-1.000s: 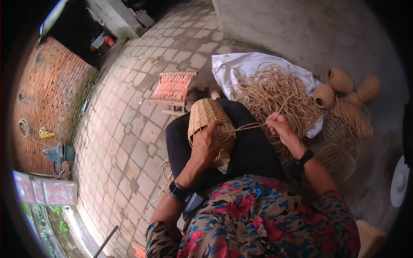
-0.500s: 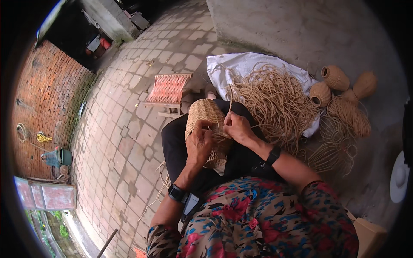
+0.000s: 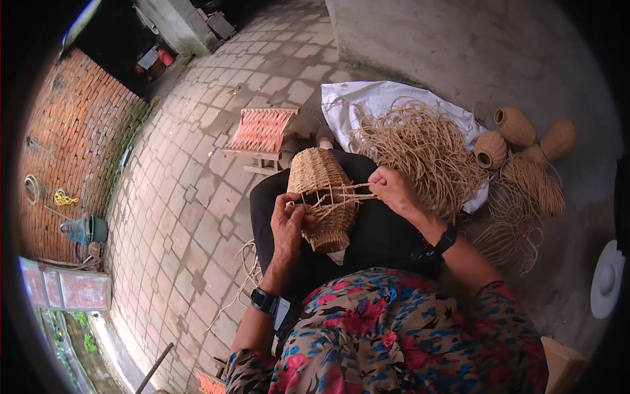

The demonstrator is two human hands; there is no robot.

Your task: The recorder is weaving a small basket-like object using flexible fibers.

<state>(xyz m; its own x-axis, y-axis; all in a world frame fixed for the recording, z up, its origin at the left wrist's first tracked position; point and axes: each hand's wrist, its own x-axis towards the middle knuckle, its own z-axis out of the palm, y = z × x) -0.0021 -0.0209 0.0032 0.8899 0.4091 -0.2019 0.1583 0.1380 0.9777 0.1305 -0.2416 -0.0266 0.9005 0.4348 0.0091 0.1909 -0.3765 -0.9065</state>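
A vase-shaped woven straw basket [image 3: 321, 169] rests across my dark-trousered lap, its narrow neck toward me. Around its middle runs an unwoven gap where the thin frame shows. My left hand [image 3: 287, 220] grips the basket's left side at this gap, fingertips closed at its edge. To the right, my right hand [image 3: 392, 189] is closed on twisted straw cord [image 3: 357, 190], pulled taut in strands from the gap. Whatever lies inside the right fist is hidden.
A heap of loose straw cord [image 3: 426, 144] lies on a white sheet [image 3: 341, 98] ahead to the right. Beyond it are several finished woven vessels [image 3: 515, 126] and a wire frame [image 3: 508, 236]. A low stool with a red woven seat [image 3: 262, 130] stands ahead to the left.
My right hand has moved right, and the cord that stood upright from it is now stretched sideways. The left hand has shifted slightly left, uncovering more of the gap and the basket's neck.
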